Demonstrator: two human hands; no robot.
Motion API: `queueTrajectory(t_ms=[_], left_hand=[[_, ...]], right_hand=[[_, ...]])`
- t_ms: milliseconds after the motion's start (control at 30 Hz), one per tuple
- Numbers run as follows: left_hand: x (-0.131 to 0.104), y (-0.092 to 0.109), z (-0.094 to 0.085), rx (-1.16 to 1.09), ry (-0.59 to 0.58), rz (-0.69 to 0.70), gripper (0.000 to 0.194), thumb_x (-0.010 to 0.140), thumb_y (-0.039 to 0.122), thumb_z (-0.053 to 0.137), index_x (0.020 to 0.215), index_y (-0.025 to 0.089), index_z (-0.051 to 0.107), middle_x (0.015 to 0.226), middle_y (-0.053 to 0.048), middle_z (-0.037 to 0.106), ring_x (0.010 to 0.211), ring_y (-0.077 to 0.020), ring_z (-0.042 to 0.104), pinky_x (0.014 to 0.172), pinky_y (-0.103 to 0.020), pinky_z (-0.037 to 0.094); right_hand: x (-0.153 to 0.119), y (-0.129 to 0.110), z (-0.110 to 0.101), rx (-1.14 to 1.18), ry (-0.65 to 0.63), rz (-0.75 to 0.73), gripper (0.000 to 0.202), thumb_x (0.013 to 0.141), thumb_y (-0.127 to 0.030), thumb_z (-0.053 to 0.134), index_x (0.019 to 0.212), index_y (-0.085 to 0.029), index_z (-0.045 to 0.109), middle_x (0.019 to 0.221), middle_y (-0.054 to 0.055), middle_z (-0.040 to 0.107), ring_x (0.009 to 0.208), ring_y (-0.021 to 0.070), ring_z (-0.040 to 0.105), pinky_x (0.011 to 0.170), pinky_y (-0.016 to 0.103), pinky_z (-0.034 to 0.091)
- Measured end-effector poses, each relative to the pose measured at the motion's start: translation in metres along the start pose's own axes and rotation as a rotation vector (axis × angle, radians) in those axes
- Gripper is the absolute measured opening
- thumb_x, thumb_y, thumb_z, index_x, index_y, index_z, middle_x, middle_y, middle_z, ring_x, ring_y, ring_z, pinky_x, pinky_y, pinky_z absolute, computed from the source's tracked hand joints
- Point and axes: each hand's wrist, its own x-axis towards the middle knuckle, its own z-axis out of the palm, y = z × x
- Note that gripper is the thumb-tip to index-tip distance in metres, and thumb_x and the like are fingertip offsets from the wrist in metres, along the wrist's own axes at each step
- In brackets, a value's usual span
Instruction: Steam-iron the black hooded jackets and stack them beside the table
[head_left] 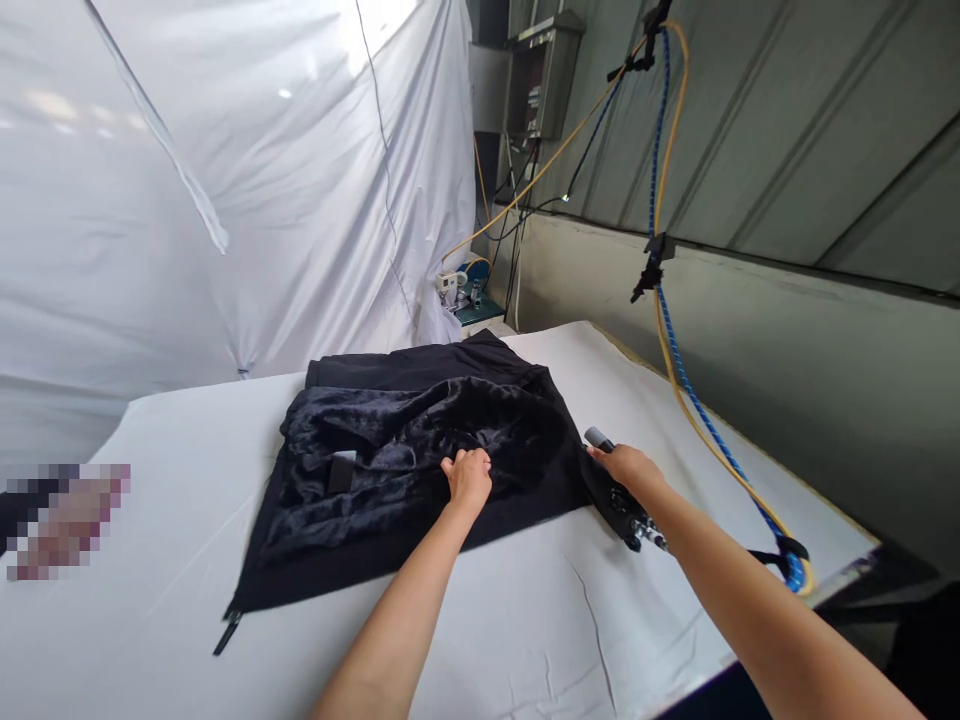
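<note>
A black garment with a shiny plush lining lies spread on the white table. A small label shows at its left part, and a zipper pull hangs off the near left corner. My left hand is closed on the plush near the middle, its fingers curled into the fabric. In my right hand is the handle of a steam iron, black with metal fittings at the rear. The iron is at the garment's right edge, its soleplate hidden from view.
A blue hose and yellow cable hang from above and loop down at the table's right edge. White sheeting hangs behind. A sewing machine stands beyond the far edge. Another person's blurred-out hand is at far left.
</note>
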Motion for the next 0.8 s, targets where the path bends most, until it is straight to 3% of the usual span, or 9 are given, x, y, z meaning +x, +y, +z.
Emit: queueTrajectory(t_ms=[233, 333, 400, 500, 600, 700, 800], left_hand=[[-0.003, -0.006, -0.001, -0.004, -0.027, -0.025, 0.017, 0.081, 0.016, 0.045, 0.08, 0.023, 0.06, 0.089, 0.0, 0.066, 0.096, -0.0172, 0.05, 0.082, -0.036, 0.026], [-0.008, -0.027, -0.006, 0.025, -0.045, -0.089, 0.018, 0.08, 0.015, 0.045, 0.081, 0.024, 0.06, 0.091, 0.0, 0.066, 0.097, -0.0175, 0.05, 0.082, -0.035, 0.028], [-0.011, -0.052, -0.019, 0.063, -0.058, -0.153, 0.019, 0.08, 0.015, 0.044, 0.083, 0.024, 0.061, 0.093, 0.0, 0.066, 0.099, -0.018, 0.051, 0.082, -0.034, 0.03], [-0.015, -0.105, -0.059, 0.104, -0.057, -0.278, 0.02, 0.081, 0.017, 0.043, 0.085, 0.025, 0.061, 0.095, -0.001, 0.066, 0.099, -0.0186, 0.052, 0.078, -0.031, 0.034], [-0.024, -0.172, -0.121, 0.104, -0.008, -0.41, 0.02, 0.081, 0.018, 0.043, 0.086, 0.024, 0.062, 0.091, -0.003, 0.066, 0.09, -0.0167, 0.057, 0.072, -0.026, 0.037], [-0.043, -0.234, -0.184, 0.067, 0.102, -0.6, 0.019, 0.081, 0.018, 0.043, 0.084, 0.023, 0.061, 0.088, -0.002, 0.066, 0.086, -0.0155, 0.058, 0.069, -0.023, 0.039], [-0.066, -0.266, -0.217, -0.145, 0.107, -0.852, 0.018, 0.081, 0.021, 0.042, 0.089, 0.02, 0.059, 0.086, -0.004, 0.065, 0.082, -0.0165, 0.06, 0.063, -0.022, 0.042]], right_hand=[[0.039, 0.013, -0.015, 0.122, 0.002, 0.122, 0.078, 0.07, -0.071, 0.037, 0.113, -0.01, 0.058, 0.115, 0.022, 0.057, 0.105, 0.0343, 0.054, 0.082, 0.043, 0.044], [0.049, 0.013, -0.024, 0.187, 0.073, 0.226, 0.084, 0.063, -0.071, 0.047, 0.119, -0.009, 0.052, 0.11, 0.025, 0.058, 0.104, 0.0373, 0.054, 0.079, 0.046, 0.045], [0.051, 0.004, -0.029, 0.205, 0.161, 0.243, 0.087, 0.062, -0.069, 0.051, 0.125, -0.009, 0.046, 0.111, 0.027, 0.055, 0.105, 0.0394, 0.052, 0.077, 0.048, 0.044], [0.048, -0.034, -0.035, 0.137, 0.315, 0.049, 0.075, 0.068, -0.06, 0.051, 0.128, -0.017, 0.042, 0.123, 0.024, 0.047, 0.113, 0.0388, 0.044, 0.082, 0.05, 0.041], [0.037, -0.1, -0.038, 0.082, 0.387, -0.279, 0.062, 0.075, -0.055, 0.045, 0.128, -0.022, 0.041, 0.127, 0.017, 0.044, 0.119, 0.0353, 0.038, 0.09, 0.051, 0.036], [0.02, -0.173, -0.034, 0.147, 0.319, -0.458, 0.063, 0.076, -0.06, 0.04, 0.129, -0.026, 0.04, 0.127, 0.014, 0.044, 0.119, 0.0342, 0.037, 0.092, 0.049, 0.034], [0.007, -0.231, -0.022, 0.277, 0.15, -0.467, 0.085, 0.066, -0.07, 0.047, 0.136, -0.027, 0.027, 0.127, 0.015, 0.044, 0.118, 0.0346, 0.04, 0.093, 0.049, 0.035]])
